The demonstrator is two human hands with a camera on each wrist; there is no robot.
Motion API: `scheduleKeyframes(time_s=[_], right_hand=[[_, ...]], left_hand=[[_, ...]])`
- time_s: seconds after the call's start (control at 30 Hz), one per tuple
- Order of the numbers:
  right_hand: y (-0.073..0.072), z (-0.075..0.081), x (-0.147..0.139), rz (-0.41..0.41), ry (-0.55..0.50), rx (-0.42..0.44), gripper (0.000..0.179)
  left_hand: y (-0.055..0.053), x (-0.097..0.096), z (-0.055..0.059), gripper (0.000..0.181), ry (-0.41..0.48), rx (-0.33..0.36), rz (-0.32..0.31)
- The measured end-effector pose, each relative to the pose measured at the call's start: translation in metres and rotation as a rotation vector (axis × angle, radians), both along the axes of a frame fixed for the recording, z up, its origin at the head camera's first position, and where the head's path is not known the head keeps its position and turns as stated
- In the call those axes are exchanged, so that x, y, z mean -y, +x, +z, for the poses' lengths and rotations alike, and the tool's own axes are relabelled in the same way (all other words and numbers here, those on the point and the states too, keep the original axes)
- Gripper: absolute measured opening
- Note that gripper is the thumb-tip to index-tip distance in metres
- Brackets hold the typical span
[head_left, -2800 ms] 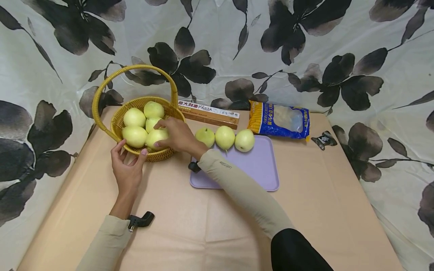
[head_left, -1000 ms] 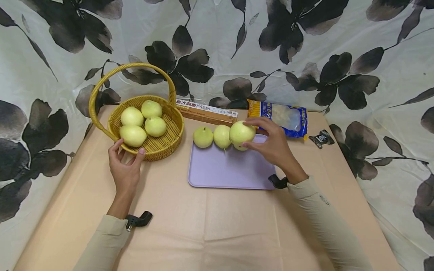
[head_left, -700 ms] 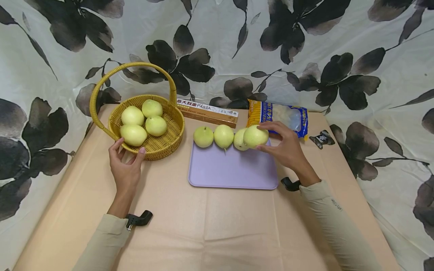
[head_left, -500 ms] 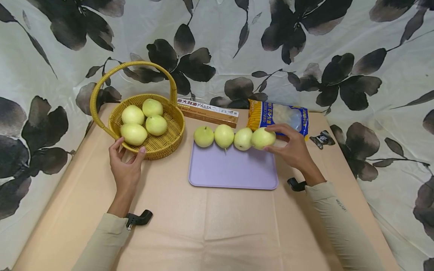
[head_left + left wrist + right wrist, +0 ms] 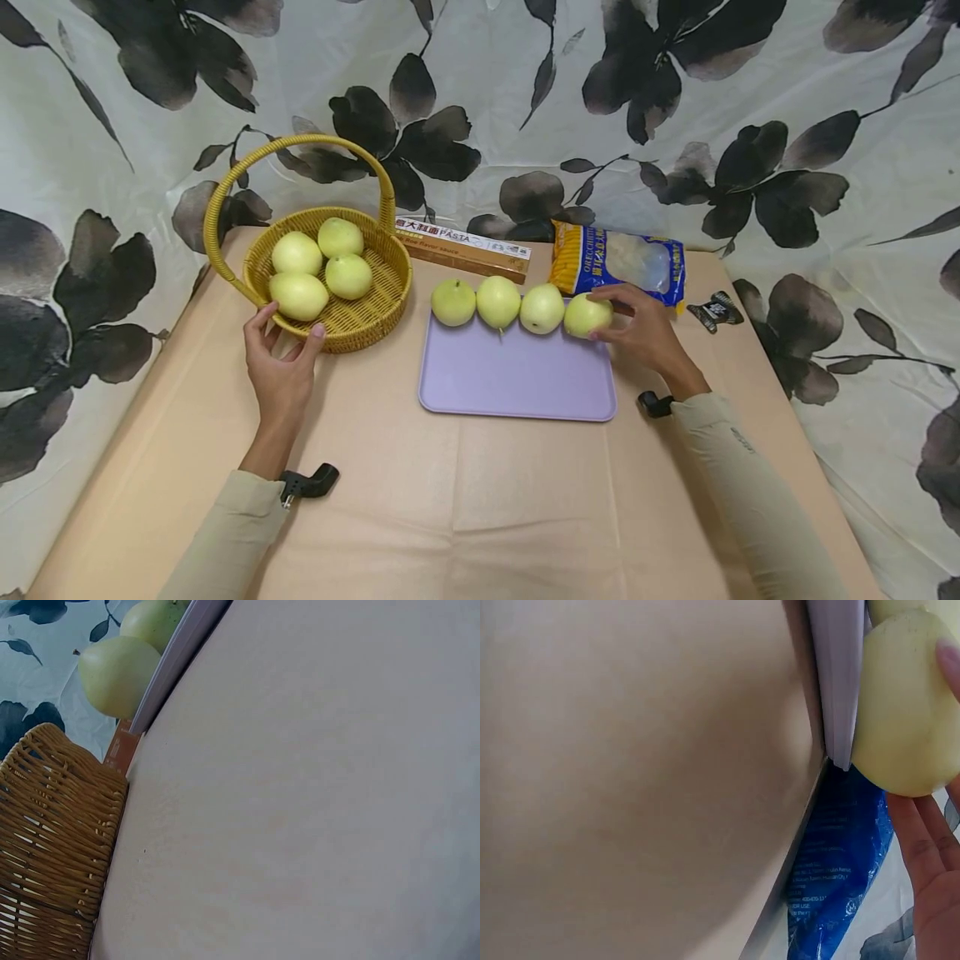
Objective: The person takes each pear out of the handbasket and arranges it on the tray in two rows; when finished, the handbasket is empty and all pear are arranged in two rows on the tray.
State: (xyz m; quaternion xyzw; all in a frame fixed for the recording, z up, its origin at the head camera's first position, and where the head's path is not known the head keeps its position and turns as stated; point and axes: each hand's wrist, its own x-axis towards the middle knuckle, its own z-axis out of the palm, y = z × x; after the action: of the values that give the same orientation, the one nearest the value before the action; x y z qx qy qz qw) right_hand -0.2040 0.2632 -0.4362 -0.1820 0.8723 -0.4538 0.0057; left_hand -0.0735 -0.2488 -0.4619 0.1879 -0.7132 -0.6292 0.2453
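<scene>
My right hand holds a yellow-green pear at the right end of a row on the lilac tray. In the right wrist view the thumb lies on that pear and the fingers reach behind it. Beside it on the tray's back part sit three more pears, the nearest one close alongside. At left, my left hand touches the front rim of a yellow wicker basket, thumb and fingers spread apart. Several pears lie in the basket's left and middle, under its tall handle.
Behind the tray lie a brown pasta box and a blue and orange pasta bag. A small black wrapped packet is near the table's right edge. A floral cloth hangs behind the table.
My right hand has carried a pear from the basket to the tray, lowering it at the right end of the row. The left hand has stayed at the basket rim.
</scene>
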Motion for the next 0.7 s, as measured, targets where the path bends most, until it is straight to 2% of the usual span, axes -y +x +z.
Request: scheduleKeyframes(time_s=[0.2,0.3,0.5,0.7], right_hand=[[-0.003,-0.001,0.001,-0.002,0.023,-0.019,0.059],[-0.001,0.002,0.001,-0.017,0.043,-0.056,0.060],[0.008,0.021,0.013,-0.050,0.086,-0.203,0.060],[0.015,0.045,0.048,-0.032,-0.019,-0.264,0.056]], left_hand=[[0.001,0.000,0.001,0.078,-0.007,0.004,0.002],[0.001,-0.001,0.002,0.077,-0.007,0.006,-0.001],[0.001,-0.002,0.003,0.077,-0.013,0.010,-0.003],[0.001,-0.001,0.001,0.078,0.000,0.007,0.005]])
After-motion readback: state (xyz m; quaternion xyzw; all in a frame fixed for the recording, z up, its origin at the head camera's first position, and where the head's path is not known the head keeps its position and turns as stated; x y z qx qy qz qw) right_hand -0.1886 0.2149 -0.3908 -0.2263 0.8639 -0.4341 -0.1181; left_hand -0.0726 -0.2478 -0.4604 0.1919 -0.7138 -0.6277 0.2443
